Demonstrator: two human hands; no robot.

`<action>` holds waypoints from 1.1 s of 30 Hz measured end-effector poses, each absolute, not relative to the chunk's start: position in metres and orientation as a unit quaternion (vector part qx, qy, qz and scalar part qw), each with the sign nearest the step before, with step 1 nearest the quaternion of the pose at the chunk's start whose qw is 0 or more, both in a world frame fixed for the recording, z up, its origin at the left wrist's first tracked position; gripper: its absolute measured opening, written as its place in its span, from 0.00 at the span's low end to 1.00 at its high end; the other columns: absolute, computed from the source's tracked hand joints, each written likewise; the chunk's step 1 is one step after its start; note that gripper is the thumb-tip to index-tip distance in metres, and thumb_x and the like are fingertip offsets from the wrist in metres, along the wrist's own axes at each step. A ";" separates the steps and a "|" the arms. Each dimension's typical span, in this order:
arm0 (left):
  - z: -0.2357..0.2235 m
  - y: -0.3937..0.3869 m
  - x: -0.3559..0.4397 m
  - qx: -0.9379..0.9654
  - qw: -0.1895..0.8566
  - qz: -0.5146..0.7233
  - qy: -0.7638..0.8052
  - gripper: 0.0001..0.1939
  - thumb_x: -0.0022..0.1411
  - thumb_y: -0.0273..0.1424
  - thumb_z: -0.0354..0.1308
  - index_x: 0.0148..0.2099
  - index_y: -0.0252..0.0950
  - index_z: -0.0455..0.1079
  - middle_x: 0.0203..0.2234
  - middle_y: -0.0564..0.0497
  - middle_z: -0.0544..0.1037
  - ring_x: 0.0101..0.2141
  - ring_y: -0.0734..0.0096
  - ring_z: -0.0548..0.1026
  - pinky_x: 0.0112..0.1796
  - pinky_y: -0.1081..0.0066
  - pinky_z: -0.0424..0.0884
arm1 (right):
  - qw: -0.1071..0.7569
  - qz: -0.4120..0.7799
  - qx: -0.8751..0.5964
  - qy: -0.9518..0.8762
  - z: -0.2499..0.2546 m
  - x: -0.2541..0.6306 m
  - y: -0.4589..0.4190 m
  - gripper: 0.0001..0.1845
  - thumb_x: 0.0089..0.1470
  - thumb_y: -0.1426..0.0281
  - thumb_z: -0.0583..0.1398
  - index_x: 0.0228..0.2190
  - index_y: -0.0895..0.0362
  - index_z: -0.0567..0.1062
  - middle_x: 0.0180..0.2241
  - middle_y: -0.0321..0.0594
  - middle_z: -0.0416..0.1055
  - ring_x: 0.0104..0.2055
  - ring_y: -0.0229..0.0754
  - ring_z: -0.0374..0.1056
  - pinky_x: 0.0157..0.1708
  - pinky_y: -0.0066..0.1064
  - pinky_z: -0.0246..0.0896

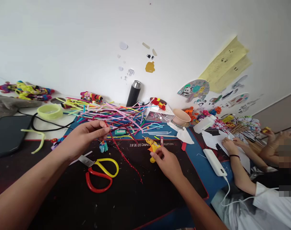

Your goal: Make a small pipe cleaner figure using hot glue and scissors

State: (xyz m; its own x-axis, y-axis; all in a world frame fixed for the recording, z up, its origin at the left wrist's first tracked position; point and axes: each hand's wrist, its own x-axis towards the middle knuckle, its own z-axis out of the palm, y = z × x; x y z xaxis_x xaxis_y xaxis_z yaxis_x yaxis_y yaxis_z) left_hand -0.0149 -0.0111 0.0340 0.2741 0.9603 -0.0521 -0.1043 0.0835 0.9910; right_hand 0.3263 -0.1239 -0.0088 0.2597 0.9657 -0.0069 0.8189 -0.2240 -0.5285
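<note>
My left hand (84,137) pinches the top end of a long red glitter pipe cleaner (122,155), which trails down and right across the black desk mat (126,198). My right hand (166,161) is curled on the handle of a yellow glue gun (151,144) that lies on the mat. Scissors with one yellow and one red handle (99,174) lie on the mat between my arms. A small blue and orange figure (103,146) stands just under my left hand.
A heap of coloured pipe cleaners (112,113) lies behind my hands, with a black flask (134,93) and a paper cup (181,117) beyond. A dark tablet (6,134) lies far left. At right another person's hands (228,145) rest on paper by a white power bank (215,162).
</note>
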 end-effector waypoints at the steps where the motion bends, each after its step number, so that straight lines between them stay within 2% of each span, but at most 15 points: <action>1: 0.035 -0.012 -0.015 0.522 0.606 0.435 0.413 0.21 0.53 0.47 0.78 0.33 0.37 0.75 0.28 0.54 0.74 0.31 0.70 0.68 0.36 0.70 0.65 | 0.198 0.161 -0.771 -0.583 -0.012 0.324 -0.125 0.17 0.63 0.50 0.65 0.36 0.51 0.76 0.29 0.35 0.77 0.30 0.45 0.71 0.31 0.32 0.53; 6: 0.038 -0.013 -0.014 0.559 0.602 0.404 0.403 0.21 0.56 0.49 0.75 0.32 0.39 0.74 0.26 0.55 0.72 0.29 0.69 0.65 0.31 0.70 0.62 | 0.159 0.122 -0.796 -0.570 -0.023 0.308 -0.125 0.15 0.64 0.54 0.65 0.40 0.50 0.69 0.30 0.34 0.75 0.32 0.47 0.72 0.31 0.31 0.49; 11: 0.035 -0.014 -0.013 0.595 0.588 0.390 0.384 0.19 0.60 0.48 0.72 0.32 0.38 0.75 0.26 0.54 0.72 0.30 0.68 0.66 0.34 0.70 0.64 | 0.155 0.110 -0.808 -0.558 -0.025 0.301 -0.119 0.09 0.64 0.62 0.62 0.41 0.50 0.68 0.29 0.33 0.73 0.29 0.47 0.70 0.29 0.32 0.47; 18: 0.031 -0.013 -0.013 0.623 0.566 0.378 0.385 0.20 0.62 0.51 0.70 0.34 0.39 0.75 0.28 0.53 0.72 0.31 0.66 0.67 0.35 0.69 0.66 | 0.199 0.141 -0.810 -0.533 -0.020 0.302 -0.119 0.08 0.57 0.68 0.62 0.36 0.49 0.65 0.27 0.31 0.70 0.30 0.46 0.69 0.31 0.31 0.52; 24: 0.039 -0.017 -0.010 0.630 0.562 0.380 0.378 0.22 0.58 0.53 0.72 0.32 0.40 0.75 0.28 0.52 0.74 0.31 0.66 0.68 0.34 0.70 0.67 | 0.222 0.159 -0.806 -0.524 -0.023 0.306 -0.123 0.08 0.55 0.69 0.60 0.36 0.49 0.65 0.27 0.31 0.70 0.30 0.45 0.67 0.31 0.32 0.52; 27: 0.043 -0.019 -0.008 0.628 0.564 0.381 0.376 0.23 0.56 0.54 0.73 0.31 0.41 0.75 0.27 0.51 0.74 0.31 0.64 0.70 0.34 0.69 0.69 | 0.274 0.182 -0.790 -0.518 -0.030 0.307 -0.125 0.07 0.54 0.68 0.60 0.35 0.50 0.66 0.27 0.30 0.69 0.29 0.43 0.66 0.31 0.31 0.54; 33: 0.046 -0.025 -0.002 0.623 0.597 0.350 0.365 0.22 0.53 0.54 0.74 0.31 0.41 0.76 0.26 0.51 0.77 0.31 0.63 0.73 0.35 0.67 0.72 | 0.467 0.268 -0.697 -0.474 -0.038 0.298 -0.127 0.13 0.53 0.60 0.64 0.33 0.50 0.65 0.27 0.30 0.65 0.28 0.42 0.65 0.30 0.31 0.62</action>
